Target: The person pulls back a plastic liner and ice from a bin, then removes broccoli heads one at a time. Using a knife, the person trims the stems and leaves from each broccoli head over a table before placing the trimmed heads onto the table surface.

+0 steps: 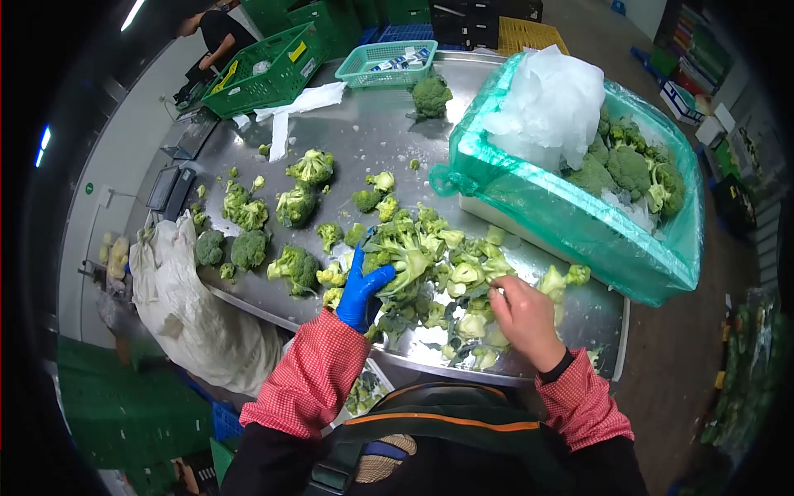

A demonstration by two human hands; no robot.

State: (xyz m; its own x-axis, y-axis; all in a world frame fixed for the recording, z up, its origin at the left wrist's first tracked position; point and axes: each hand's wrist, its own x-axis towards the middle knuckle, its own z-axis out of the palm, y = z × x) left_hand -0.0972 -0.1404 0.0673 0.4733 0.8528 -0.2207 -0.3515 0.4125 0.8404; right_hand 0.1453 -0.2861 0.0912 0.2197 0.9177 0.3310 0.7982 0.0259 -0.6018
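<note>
My left hand [361,291], in a blue glove, is closed round a broccoli head [401,255] whose pale stem points right. My bare right hand [523,316] has its fingers curled together over the cut stems [475,324]; anything between the fingertips is too small to make out. Trimmed stems and small leaves lie in a heap under and between both hands. Left of the heap, several broccoli heads [296,205] and loose florets are spread on the metal table [351,140].
A box lined with green plastic [546,202] holds broccoli and ice [546,103] at the right. Behind stand a light green basket [356,78] and a green crate [281,78]. White cloth [178,289] hangs at the left edge. A person [222,35] is far back left.
</note>
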